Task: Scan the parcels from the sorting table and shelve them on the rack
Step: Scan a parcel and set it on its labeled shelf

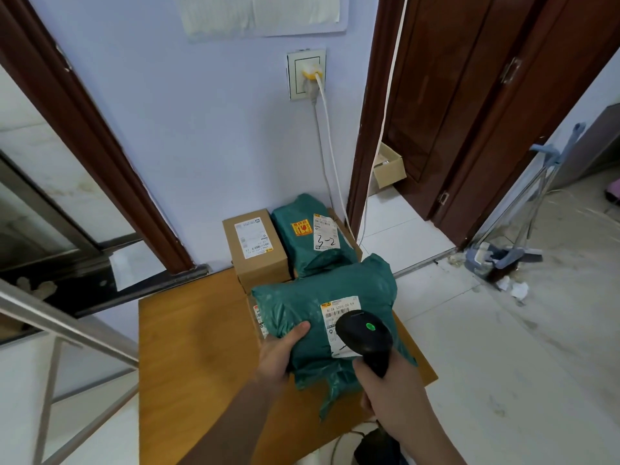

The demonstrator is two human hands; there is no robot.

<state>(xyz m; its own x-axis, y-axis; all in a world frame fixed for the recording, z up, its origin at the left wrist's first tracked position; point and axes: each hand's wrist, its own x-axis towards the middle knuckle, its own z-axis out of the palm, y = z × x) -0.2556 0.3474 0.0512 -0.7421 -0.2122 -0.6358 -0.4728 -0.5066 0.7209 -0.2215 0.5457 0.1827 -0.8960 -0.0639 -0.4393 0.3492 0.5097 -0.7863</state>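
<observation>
Wooden sorting table point(201, 347) by blue wall. Green poly-mailer parcel point(322, 317) at near edge, long axis left-right, label up. Left hand point(280, 352) grasps its left end, thumb on top. Right hand point(385, 387) clenched round barcode scanner point(365, 337), directly over label point(340, 315). Cardboard box point(255, 246), second green mailer point(312, 236) behind.

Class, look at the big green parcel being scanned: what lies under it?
Under the green parcel a box edge with a label shows at its left, resting on the wooden table. The rest of that box is covered, so its size is hidden.
</observation>
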